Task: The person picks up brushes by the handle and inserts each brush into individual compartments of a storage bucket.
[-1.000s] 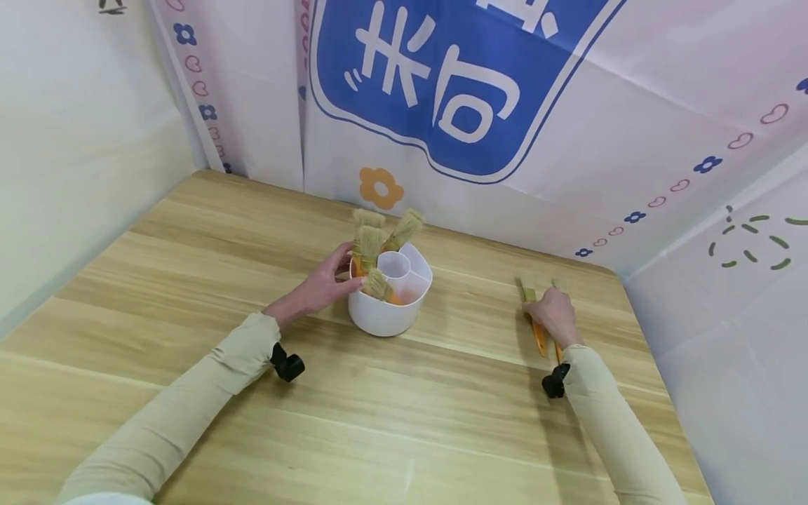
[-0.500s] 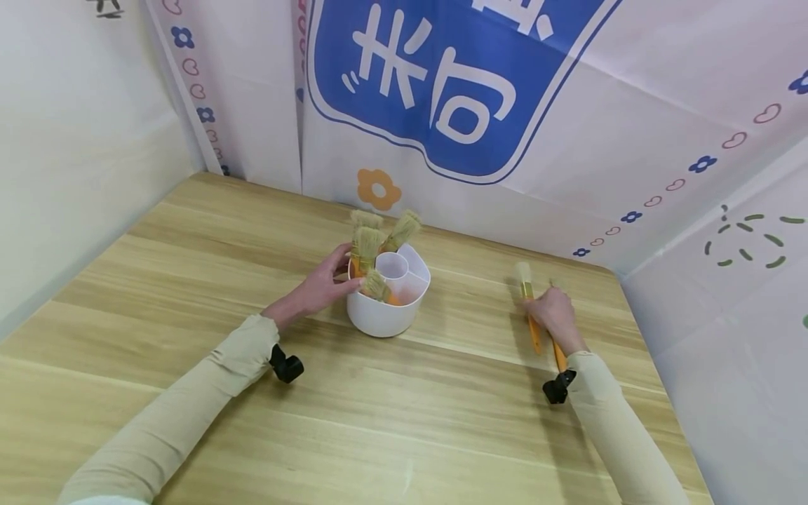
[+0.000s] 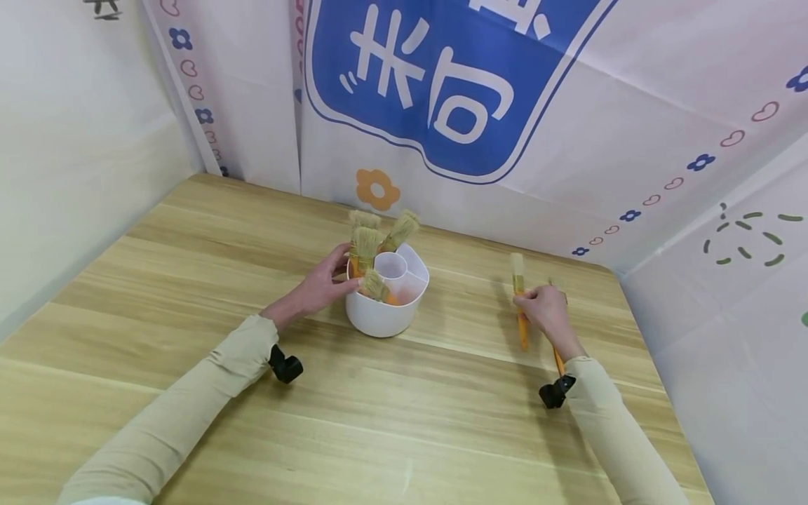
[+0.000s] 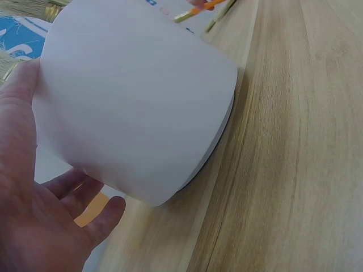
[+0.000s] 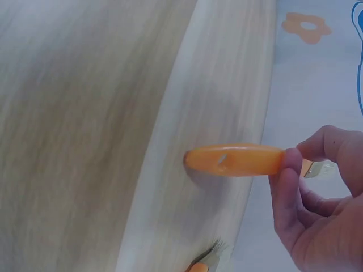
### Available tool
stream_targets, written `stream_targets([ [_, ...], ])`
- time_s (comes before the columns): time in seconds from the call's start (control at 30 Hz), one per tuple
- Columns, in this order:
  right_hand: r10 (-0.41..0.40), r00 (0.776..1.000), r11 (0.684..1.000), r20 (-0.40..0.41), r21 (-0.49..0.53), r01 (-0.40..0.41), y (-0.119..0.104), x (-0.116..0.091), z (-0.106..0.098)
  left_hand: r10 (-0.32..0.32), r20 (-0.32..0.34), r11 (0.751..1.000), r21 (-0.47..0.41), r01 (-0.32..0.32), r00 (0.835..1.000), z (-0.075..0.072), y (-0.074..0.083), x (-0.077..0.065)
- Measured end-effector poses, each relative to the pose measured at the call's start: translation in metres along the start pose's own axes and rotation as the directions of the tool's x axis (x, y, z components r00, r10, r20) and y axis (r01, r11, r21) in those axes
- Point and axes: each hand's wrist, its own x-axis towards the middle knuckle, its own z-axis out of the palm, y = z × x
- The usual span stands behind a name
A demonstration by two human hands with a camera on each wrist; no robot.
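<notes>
My left hand (image 3: 315,289) grips the side of a white round organizer (image 3: 381,317), thumb at the rim and fingers round its far wall. Several brushes with pale bristles (image 3: 369,242) and orange handles stand in it; one shorter brush (image 3: 375,286) leans at the near rim. On the right, my right hand (image 3: 546,308) pinches a paintbrush (image 3: 522,330) by its orange handle near the ferrule, bristles up. The right wrist view shows this handle (image 5: 238,160) between thumb and fingers, its end over the table.
Another orange-handled brush (image 3: 559,360) lies on the wooden table (image 3: 404,421), partly hidden under the right hand and wrist. Printed white sheets (image 3: 568,140) wall the back and both sides. Inside the organizer, a round cup (image 3: 391,265) stands at the centre.
My right hand has lifted the paintbrush up and shifted slightly left, away from the brush lying beside it. My left hand stays on the organizer.
</notes>
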Motion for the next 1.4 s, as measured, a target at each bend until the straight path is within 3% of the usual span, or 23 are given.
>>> stream_targets([
  [0.4,-0.060,0.997,0.989,-0.043,0.130,0.066,-0.010,-0.007,0.007,-0.013,-0.004,1.000,0.004,0.013,1.000,0.000,0.000,0.000],
  [0.67,-0.114,0.988,0.983,-0.104,0.134,0.128,-0.015,-0.010,0.009,-0.018,-0.010,1.000,0.004,0.018,1.000,0.000,0.000,0.000],
  [1.4,-0.119,0.992,0.962,-0.048,0.241,0.127,-0.031,-0.023,0.020,-0.005,-0.014,1.000,0.017,0.005,1.000,0.001,-0.002,0.000],
])
